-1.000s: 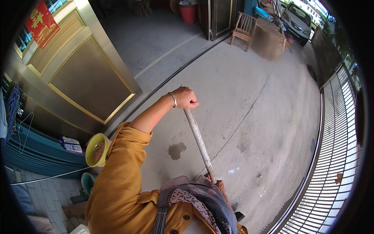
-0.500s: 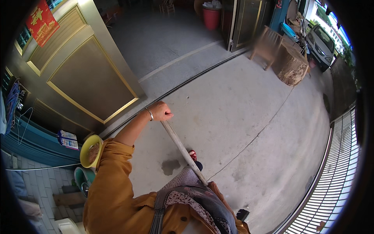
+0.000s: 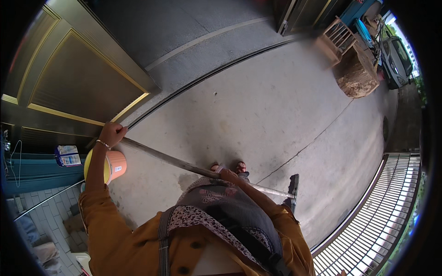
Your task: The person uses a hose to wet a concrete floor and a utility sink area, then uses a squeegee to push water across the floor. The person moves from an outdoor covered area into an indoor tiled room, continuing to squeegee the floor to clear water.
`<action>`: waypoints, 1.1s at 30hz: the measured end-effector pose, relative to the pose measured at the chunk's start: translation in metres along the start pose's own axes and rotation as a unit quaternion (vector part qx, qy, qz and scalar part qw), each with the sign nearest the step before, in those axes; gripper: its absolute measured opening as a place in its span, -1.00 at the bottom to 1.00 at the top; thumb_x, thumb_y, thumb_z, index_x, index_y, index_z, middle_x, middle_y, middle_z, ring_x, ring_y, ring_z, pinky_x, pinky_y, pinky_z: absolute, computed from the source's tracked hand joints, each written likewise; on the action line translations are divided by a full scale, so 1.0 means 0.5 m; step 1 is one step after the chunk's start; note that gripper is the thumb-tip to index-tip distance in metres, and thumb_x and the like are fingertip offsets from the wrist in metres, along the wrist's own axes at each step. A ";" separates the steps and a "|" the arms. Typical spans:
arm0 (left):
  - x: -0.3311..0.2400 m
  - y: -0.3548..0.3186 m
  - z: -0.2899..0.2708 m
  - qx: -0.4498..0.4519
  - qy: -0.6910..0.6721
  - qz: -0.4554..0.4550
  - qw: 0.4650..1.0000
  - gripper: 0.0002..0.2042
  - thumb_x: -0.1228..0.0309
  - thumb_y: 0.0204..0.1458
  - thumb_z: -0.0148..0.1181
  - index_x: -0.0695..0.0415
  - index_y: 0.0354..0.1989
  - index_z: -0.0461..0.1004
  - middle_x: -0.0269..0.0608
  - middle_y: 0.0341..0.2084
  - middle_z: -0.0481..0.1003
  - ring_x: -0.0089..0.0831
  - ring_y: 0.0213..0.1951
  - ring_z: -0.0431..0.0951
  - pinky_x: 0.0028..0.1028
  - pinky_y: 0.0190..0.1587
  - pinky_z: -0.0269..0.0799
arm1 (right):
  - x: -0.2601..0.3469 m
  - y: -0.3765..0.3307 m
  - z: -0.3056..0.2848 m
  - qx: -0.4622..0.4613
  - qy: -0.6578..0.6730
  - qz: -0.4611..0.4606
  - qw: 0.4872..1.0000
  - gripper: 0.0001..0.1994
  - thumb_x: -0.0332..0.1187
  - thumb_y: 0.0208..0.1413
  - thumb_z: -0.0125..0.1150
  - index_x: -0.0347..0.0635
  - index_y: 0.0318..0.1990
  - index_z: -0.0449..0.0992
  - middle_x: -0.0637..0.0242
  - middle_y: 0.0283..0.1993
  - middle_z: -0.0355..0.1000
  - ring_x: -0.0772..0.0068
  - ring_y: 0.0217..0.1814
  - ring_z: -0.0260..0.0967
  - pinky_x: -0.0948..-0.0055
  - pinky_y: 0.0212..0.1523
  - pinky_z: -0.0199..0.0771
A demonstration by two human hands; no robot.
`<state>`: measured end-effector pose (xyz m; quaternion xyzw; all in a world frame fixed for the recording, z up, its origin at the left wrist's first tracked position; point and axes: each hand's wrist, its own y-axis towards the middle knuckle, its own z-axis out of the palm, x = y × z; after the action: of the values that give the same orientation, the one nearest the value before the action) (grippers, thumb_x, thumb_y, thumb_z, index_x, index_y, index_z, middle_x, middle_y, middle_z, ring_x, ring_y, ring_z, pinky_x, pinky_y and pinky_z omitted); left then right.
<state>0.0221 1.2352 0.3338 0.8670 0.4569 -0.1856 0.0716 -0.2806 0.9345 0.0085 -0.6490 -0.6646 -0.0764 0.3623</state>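
Pole's [image 3: 170,159] left end hidden inside left grip [image 3: 113,134]. Bucket [image 3: 118,162] partly covered by left forearm [image 3: 95,172]. Far right, wooden chair [image 3: 340,39] partly blurred. Metal door [image 3: 87,78] cut off at left edge.

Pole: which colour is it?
The pole is greyish brown, paler beyond the right hand; best in head view.

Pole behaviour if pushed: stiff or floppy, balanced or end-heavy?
Likely stiff: the pole shows no clear sag between the left hand and right hand. Probably end-heavy, given the wide dark head at one end, so it may twist if the grip loosens.
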 end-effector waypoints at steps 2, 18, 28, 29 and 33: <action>0.045 -0.030 0.007 -0.028 0.013 -0.047 0.998 -0.66 0.38 -0.18 0.12 0.31 -0.85 0.22 -0.06 -0.93 0.16 -0.41 -0.87 0.14 -0.42 -0.75 0.05 | -0.026 0.071 -0.036 0.035 -0.034 0.002 0.999 -0.88 -0.41 -0.15 -0.02 -0.28 -0.53 0.39 0.10 -0.52 0.38 0.16 -0.46 0.38 0.24 -0.47 0.37; -0.473 -0.304 0.210 0.135 -0.067 -0.429 0.891 -0.70 0.25 -0.40 0.21 0.26 -0.74 0.34 -0.09 -0.87 0.30 -0.27 -0.76 0.37 -0.35 -0.66 0.24 | -0.099 0.429 -0.571 0.238 -0.238 -0.343 0.877 -0.66 -0.14 -0.27 0.15 -0.19 -0.38 0.35 0.24 -0.47 0.36 0.25 -0.41 0.34 0.27 -0.30 0.18; -0.665 -0.305 0.388 0.114 -0.121 -0.601 0.781 -0.73 0.26 -0.34 0.15 0.26 -0.62 0.41 -0.03 -0.79 0.36 -0.22 -0.65 0.44 -0.36 -0.58 0.28 | -0.096 0.615 -0.533 0.143 -0.250 -0.497 0.819 -0.87 -0.30 -0.34 0.06 -0.12 -0.59 0.36 0.32 -0.61 0.37 0.30 -0.44 0.35 0.32 -0.35 0.23; -0.673 -0.291 0.394 0.113 -0.130 -0.607 0.776 -0.73 0.26 -0.34 0.15 0.26 -0.62 0.41 -0.03 -0.79 0.36 -0.23 -0.65 0.44 -0.36 -0.58 0.28 | -0.104 0.630 -0.522 0.124 -0.254 -0.508 0.813 -0.89 -0.30 -0.33 0.05 -0.10 -0.61 0.37 0.32 -0.60 0.38 0.30 -0.42 0.34 0.34 -0.33 0.25; -0.640 -0.219 0.390 0.113 -0.149 -0.604 0.774 -0.73 0.25 -0.34 0.17 0.26 -0.63 0.41 -0.04 -0.79 0.37 -0.26 -0.66 0.44 -0.38 -0.58 0.28 | -0.131 0.699 -0.504 0.128 -0.297 -0.478 0.816 -0.89 -0.30 -0.26 0.05 -0.10 -0.57 0.41 0.33 -0.52 0.41 0.34 -0.33 0.33 0.33 -0.29 0.24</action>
<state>-0.2820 0.9959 0.2831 0.3758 0.8461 -0.3679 -0.0867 0.1300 0.7886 0.0246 -0.1880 -0.9705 0.0423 0.1451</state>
